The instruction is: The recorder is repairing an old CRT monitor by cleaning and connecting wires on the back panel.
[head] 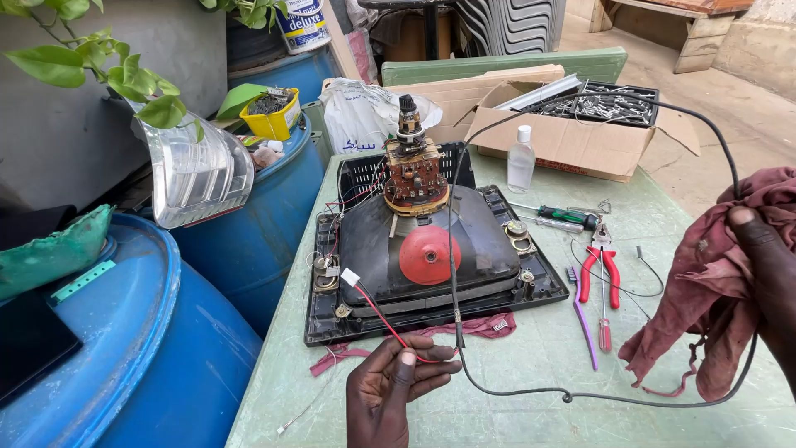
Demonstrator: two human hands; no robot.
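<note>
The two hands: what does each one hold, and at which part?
The left hand pinches the red wire near its lower end. The right hand grips a maroon rag and the black cable.

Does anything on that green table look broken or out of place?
Yes. The old picture tube lies face down in its black frame with no casing, its circuit board bare on the neck. A red wire hangs loose, pinched in the left hand. The right hand holds a rag and black cable.
</note>
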